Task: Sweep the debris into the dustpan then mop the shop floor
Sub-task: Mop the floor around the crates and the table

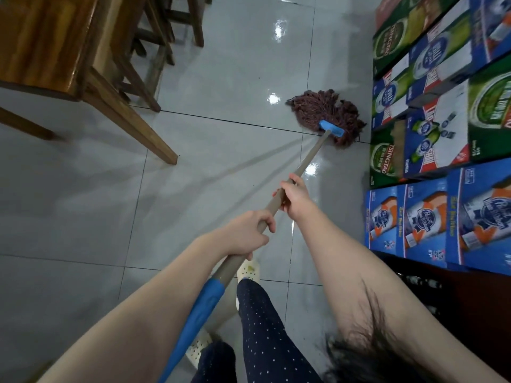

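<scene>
**On wet tile beside the beer cartons: a string mop held in both hands**

Underfoot, the grey tiled floor (221, 64) is glossy and throws back the ceiling lights. It is probably wet and slick, so footing matters as much as grip. Stacked beer cartons (431, 106) line the wall from 1 to 4 o'clock. They are cardboard and would likely soak and soften if damp strings dragged against them. A wooden desk (41, 42) stands at 10 o'clock, one splayed leg reaching toward the middle of the floor, with stools (166, 29) behind it at 11 o'clock.

The mop shaft (312, 156) runs from the person's waist out to 1 o'clock. It looks stiff and light and should steer without flexing. Its blue grip sleeve (201, 308) sits at the near end, below both hands and not held. The maroon string mop head (323, 109) lies flat on the tile, just beside the lowest cartons; whether any strand touches them cannot be told. It is soft and limp, and if it is wet it will be heavy and drag rather than glide. A blue clamp (331, 128) joins it to the shaft.

The left hand (246, 233) wraps the bare shaft nearer the body, and the right hand (294, 199) wraps it further down. With the hands spaced apart, the far one can press and the near one can steer. No dustpan is in view.
</scene>
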The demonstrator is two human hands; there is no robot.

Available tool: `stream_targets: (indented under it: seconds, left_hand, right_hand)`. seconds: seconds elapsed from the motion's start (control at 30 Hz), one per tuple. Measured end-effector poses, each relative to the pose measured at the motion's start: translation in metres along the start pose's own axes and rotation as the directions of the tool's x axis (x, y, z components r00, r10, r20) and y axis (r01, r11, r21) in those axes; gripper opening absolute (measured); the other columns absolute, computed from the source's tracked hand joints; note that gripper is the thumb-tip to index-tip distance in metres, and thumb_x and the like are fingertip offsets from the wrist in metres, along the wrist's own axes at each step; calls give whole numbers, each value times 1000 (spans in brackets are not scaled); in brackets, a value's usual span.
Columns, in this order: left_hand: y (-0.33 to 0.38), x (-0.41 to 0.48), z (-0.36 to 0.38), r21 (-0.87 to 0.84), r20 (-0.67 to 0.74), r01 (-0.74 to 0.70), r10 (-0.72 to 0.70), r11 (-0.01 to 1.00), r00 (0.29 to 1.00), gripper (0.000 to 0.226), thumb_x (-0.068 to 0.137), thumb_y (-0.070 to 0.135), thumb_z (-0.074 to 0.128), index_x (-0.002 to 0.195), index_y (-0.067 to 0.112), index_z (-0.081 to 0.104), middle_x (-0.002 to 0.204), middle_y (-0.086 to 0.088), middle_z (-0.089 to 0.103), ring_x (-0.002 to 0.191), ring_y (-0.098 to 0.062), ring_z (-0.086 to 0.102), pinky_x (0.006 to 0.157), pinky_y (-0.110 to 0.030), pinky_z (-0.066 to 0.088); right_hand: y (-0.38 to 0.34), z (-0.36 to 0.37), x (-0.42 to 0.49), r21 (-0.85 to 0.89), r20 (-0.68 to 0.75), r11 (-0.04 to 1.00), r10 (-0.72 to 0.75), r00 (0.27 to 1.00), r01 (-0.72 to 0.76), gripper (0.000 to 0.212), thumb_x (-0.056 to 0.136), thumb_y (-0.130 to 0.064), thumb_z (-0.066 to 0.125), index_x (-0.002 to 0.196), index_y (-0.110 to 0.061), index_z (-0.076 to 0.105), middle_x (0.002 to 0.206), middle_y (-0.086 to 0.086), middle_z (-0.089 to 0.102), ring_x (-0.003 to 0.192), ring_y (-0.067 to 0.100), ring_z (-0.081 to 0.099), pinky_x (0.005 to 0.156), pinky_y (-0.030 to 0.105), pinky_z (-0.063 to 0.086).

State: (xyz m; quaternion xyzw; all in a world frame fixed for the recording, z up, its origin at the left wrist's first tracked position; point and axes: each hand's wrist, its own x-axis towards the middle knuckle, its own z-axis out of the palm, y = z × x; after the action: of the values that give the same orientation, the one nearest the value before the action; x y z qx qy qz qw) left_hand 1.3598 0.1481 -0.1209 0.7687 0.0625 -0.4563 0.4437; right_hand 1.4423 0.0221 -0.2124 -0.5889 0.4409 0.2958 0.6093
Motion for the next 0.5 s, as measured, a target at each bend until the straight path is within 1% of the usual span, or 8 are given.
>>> stream_targets:
  seconds: [0.1,0.2,0.27,0.33,0.5]
  left_hand:
    - [-13,-15,20,-85,-16,8,-9,996,1000,21,86,3,48,94,22,50,80,0,43,34,-14,49,36,-20,39]
    - [-35,-42,32,-150,-44,-5,-2,989,999,21,86,2,48,95,21,51,75,-1,43,32,-12,47,37,-19,39]
    - [-53,-66,37,-155,-64,-10,0,988,998,21,86,2,48,95,21,51,75,-2,44,30,-9,46,38,-20,39]
    - [-73,-93,44,-159,-79,-10,-3,987,997,22,85,1,48,95,20,52,77,-2,44,30,-7,45,37,-18,38]
    - [-134,-172,76,-171,-124,-6,-15,985,992,22,85,-1,48,93,19,51,75,-2,45,30,-10,44,37,-21,37]
  right_hand:
    - [19,-1,-10,-17,-33,1000,-12,999,11,51,96,-6,41,140,-31,35,70,2,49,55,14,52,54,25,43]
    - [46,6,-25,-28,-14,1000,-13,1000,12,58,93,-5,41,142,-33,29,67,2,47,54,14,50,55,24,44]
    - [67,15,-37,-37,4,999,-10,1000,10,59,91,-4,42,142,-32,29,66,2,47,53,15,50,55,24,44]
    - [92,24,-53,-49,28,999,-10,1000,11,63,91,-4,41,144,-36,25,67,3,48,54,16,51,57,25,45]
    - [172,52,-105,-99,89,995,-25,996,34,67,91,-4,41,147,-35,20,68,5,48,53,15,52,57,25,44]
